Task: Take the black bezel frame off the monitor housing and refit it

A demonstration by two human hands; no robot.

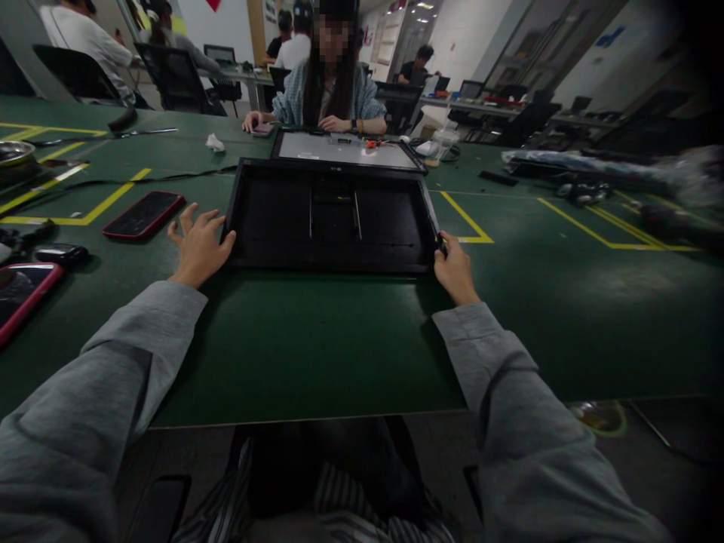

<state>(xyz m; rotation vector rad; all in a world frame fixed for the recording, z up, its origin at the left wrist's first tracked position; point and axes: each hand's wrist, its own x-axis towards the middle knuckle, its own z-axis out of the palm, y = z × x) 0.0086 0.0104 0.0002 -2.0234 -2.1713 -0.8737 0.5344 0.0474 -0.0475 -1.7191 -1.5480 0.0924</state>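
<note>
Crosswise, the shell (274,215) lies hollow side up, set back from the near edge of the desk (325,354), its long axis roughly parallel to that edge. The left hand (199,247), fingers spread, has its thumb against the shell's left side; the right hand (455,270) pinches the right.

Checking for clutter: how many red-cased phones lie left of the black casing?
2: one phone beside the left hand; another phone nearer the camera, cut off by the picture's left edge. Others may lie outside view.
</note>
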